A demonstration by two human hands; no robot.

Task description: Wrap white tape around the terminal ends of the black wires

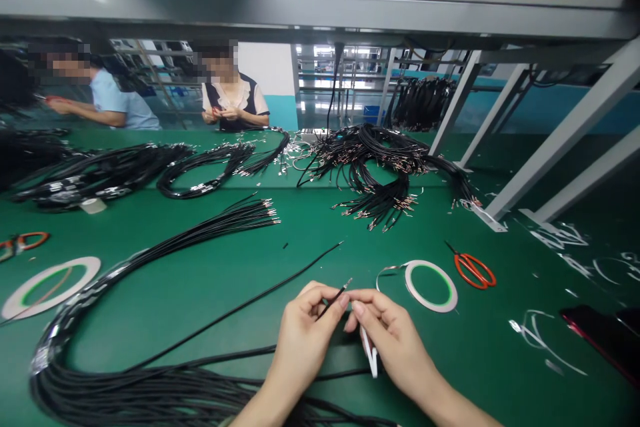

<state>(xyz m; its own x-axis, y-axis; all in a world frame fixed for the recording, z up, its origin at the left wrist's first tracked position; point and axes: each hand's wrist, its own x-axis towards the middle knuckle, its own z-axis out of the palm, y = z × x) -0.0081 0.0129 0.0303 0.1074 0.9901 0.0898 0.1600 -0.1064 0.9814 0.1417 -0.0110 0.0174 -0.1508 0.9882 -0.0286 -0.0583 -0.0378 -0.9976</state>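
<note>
Between the thumb and fingers of my left hand (304, 328) is a thin black cable (332, 301), its stripped tip pointing up and away from me. My right hand (395, 337) is pinched closed right beside that tip, its fingertips meeting those of my left hand. A narrow white strip (371, 353) hangs folded from the right hand's fingers. Under and left of my hands lies a curved bundle of black cables (165, 383), wrapped with shiny clear film at its bend. One separate cable (240, 307) runs out from the bundle across the green table (300, 253).
At right are a white tape roll (453, 297), orange-handled scissors (473, 270) and white scraps (543, 333). Another tape roll (93, 269) lies left. Coiled cables (380, 150) fill the back. A grey shelf beam (320, 3) spans overhead. Two people (235, 97) sit across the table.
</note>
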